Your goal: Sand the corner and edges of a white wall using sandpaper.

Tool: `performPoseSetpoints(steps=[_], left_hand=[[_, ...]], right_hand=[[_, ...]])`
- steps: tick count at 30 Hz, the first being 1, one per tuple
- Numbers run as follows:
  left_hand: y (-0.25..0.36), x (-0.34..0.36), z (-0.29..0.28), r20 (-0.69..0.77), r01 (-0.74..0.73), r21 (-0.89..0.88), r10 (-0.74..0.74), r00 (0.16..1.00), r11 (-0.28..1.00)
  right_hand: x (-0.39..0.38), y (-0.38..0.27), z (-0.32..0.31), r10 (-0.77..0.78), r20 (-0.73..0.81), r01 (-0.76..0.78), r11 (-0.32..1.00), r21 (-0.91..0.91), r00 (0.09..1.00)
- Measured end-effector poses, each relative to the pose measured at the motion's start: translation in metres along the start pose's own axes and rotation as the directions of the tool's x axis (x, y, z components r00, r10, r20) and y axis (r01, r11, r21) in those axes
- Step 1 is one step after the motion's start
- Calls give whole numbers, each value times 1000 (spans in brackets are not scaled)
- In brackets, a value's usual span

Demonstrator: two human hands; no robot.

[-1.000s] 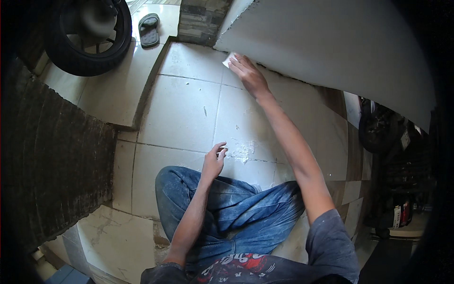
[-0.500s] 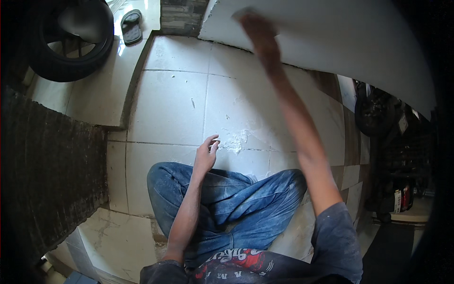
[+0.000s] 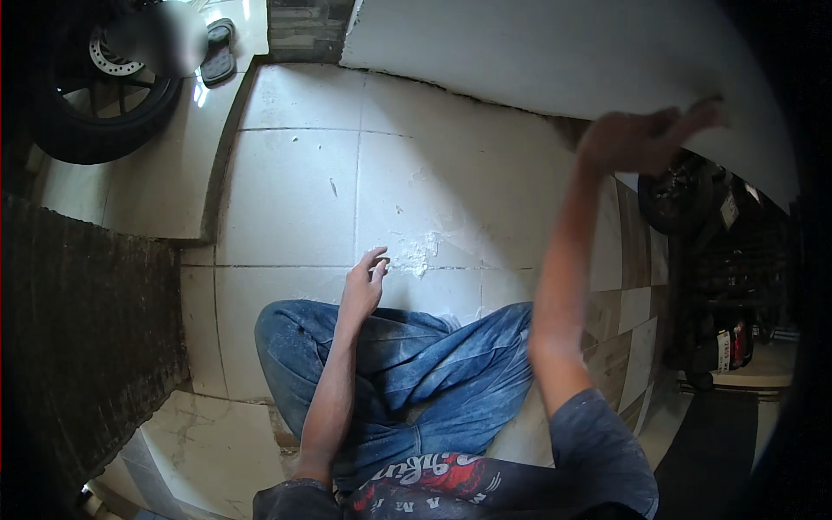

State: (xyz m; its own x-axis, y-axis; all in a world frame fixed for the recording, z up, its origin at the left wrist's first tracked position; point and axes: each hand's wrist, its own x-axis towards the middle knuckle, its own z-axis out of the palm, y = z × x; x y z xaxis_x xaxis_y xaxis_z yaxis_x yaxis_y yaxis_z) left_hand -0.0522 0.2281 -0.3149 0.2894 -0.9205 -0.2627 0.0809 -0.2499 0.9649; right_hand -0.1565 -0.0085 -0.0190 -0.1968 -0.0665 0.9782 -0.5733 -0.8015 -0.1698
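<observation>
The right hand (image 3: 646, 139) is up against the big white wall board (image 3: 555, 52), fingers spread flat, holding nothing. The left hand (image 3: 364, 282) rests half curled and empty by the white powder patch (image 3: 420, 251) on the pale floor tiles (image 3: 295, 191). Press flat and rub slowly, so the board gets smooth.

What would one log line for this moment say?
right hand: raised against white wall, blurred | left hand: empty, fingers curled, over knee, near white dust patch on tiled floor | posture: seated, blue jeans
</observation>
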Motion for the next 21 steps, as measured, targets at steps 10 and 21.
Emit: performPoseSetpoints(steps=[10, 21], left_hand=[[-13, 0, -5, 83, 7, 154, -20, 996, 988], [-2, -3, -1, 158, 24, 94, -39, 987, 995]], right_hand=[[-239, -15, 42, 390, 847, -446, 870, -211, 360], [-24, -16, 12, 346, -62, -349, 935, -65, 936]])
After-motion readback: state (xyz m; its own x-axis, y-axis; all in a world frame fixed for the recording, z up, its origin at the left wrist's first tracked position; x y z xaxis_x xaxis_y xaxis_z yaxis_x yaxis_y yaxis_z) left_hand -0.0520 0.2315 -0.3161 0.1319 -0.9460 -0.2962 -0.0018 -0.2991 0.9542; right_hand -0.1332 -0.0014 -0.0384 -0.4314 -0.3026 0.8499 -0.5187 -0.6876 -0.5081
